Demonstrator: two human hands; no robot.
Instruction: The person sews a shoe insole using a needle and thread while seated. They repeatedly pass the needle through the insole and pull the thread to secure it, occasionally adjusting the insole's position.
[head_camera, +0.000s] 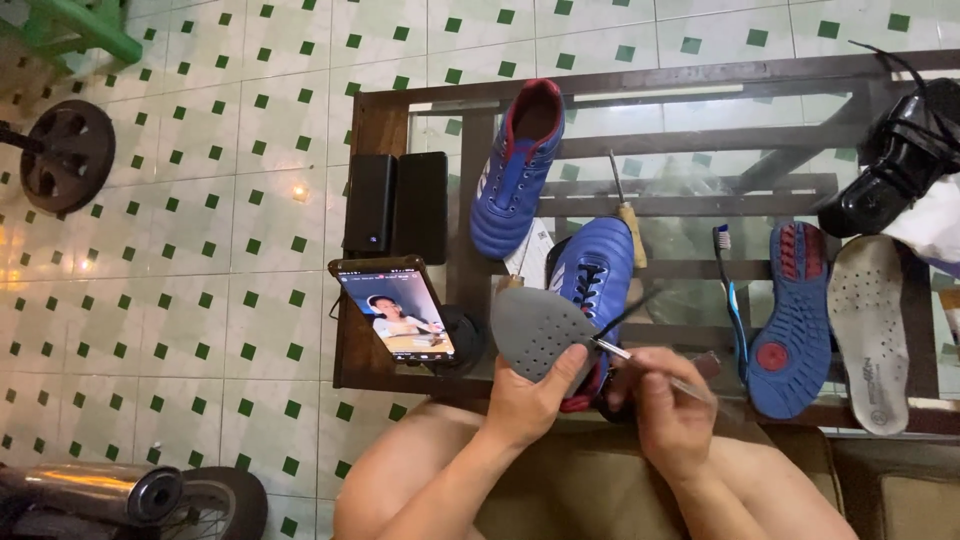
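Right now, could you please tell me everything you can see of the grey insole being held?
The grey insole is a thin, flat, foam-like piece, pointed at its far end and dotted with small perforations. The left hand holds it tilted up by its near edge, thumb on its face, above the blue shoe on the glass table. The right hand holds a thin tool whose tip meets the insole's right edge.

A glass-topped table (400, 110) with a dark wooden frame is carrying two blue shoes (516, 165), a toothbrush (730, 290), a blue sole (795, 320) and a white insole (872, 330); two black boxes (396, 207) and a lit phone (395, 312) are lying along its left edge.
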